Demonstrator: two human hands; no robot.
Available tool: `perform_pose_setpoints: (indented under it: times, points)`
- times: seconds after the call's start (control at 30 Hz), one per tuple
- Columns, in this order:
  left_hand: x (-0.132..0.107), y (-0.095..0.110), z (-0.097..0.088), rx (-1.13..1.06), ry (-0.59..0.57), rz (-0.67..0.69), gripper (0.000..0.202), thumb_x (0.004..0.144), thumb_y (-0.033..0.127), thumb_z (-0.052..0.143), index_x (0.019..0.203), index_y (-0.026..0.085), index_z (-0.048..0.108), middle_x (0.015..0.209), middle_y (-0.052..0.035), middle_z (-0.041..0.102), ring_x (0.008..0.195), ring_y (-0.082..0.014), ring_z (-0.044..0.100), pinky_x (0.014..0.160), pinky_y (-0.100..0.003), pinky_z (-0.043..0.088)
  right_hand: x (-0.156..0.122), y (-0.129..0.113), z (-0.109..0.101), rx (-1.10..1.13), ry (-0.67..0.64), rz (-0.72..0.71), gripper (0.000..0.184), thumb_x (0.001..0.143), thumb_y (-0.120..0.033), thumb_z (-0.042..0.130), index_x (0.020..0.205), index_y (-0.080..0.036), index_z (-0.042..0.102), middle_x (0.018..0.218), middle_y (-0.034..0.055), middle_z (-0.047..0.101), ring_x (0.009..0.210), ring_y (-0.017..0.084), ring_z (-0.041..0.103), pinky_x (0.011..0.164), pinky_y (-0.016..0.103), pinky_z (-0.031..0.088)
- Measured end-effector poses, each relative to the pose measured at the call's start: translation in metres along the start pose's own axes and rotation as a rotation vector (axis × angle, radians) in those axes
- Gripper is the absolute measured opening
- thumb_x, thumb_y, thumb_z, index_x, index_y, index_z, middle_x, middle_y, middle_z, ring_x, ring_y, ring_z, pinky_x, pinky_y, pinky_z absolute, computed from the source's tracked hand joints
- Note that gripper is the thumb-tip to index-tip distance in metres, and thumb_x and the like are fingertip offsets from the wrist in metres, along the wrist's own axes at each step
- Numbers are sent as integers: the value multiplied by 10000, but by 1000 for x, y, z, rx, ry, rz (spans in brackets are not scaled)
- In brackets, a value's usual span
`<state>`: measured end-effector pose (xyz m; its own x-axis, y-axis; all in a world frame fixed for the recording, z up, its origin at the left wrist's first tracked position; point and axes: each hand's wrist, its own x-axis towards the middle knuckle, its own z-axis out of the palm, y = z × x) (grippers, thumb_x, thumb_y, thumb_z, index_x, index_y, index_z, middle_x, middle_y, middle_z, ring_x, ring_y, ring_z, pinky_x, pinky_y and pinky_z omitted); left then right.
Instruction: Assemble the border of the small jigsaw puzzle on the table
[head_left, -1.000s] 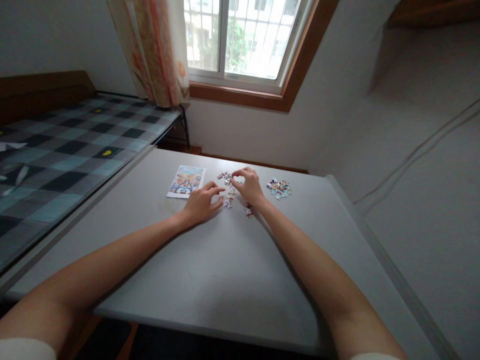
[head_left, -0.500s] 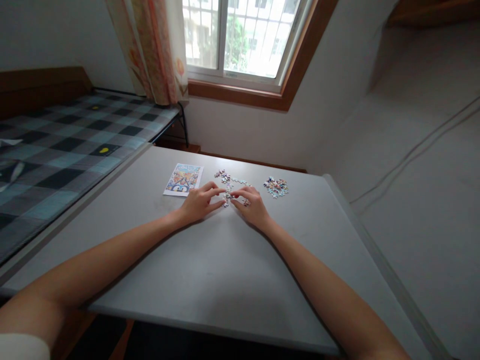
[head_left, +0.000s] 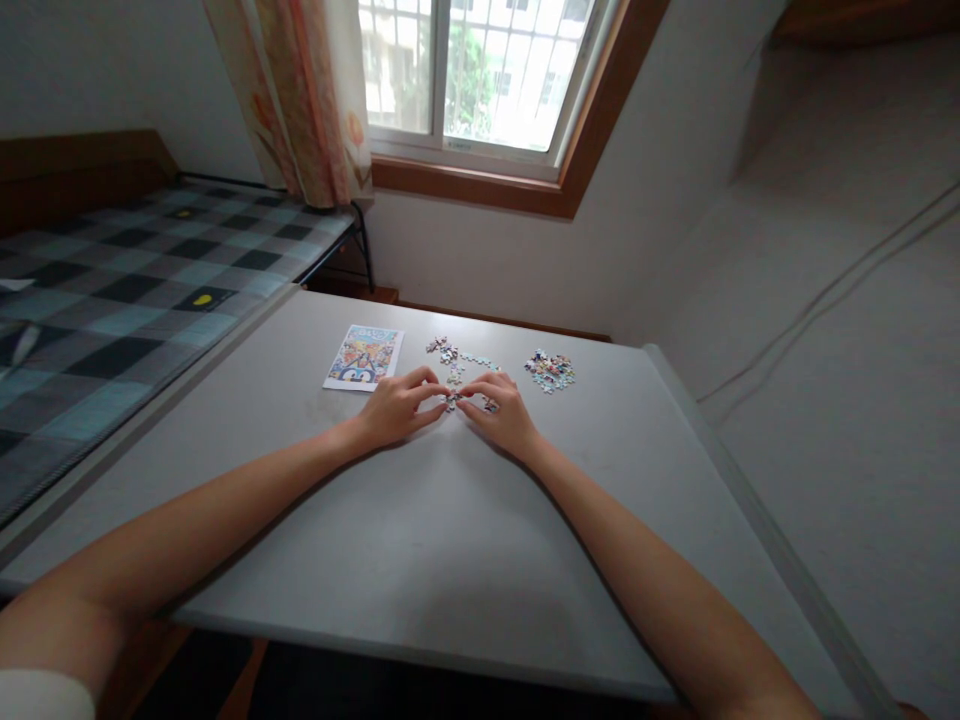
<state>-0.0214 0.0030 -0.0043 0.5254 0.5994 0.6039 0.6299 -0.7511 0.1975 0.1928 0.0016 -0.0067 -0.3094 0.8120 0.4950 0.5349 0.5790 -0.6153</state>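
Left hand and right hand are facing each other over puzzle pieces on the table. Thumbs and forefingers are sitting narrow, tips at those pieces; can't tell whether either is actually gripping one. Step in hand: apparently fitting or adjusting pieces. Next move is probably calling for fine alignment and light pressing. Strip is running just beyond the right hand, pile is lying to its right, card is lying near the left.
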Motion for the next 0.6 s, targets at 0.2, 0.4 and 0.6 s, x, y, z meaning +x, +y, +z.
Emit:
perform_pose_setpoints:
  times: [0.2,0.4,0.6]
  points:
    - [-2,-1,1,40,4,47,300,926,363,545,1186,242,637,993,-26,665,548,-45,527,568,-196,434,8,16,-10,369,115,206,218,763,-419,684,774,-202,692,829,47,707,819,184,640,762,334,508]
    - [-3,-4,5,-17,-4,24,250,931,313,526,1129,233,655,994,-19,663,511,-28,500,530,-188,420,11,47,-26,580,299,417,285,641,-417,766,753,-179,656,793,54,725,765,171,674,762,328,538]
    - [-1,-1,1,-21,-27,22,245,934,301,511,1096,231,680,958,-21,659,489,-20,481,506,-177,406,12,54,-30,503,175,413,298,673,-422,716,855,-187,712,768,39,723,709,161,667,672,299,533]
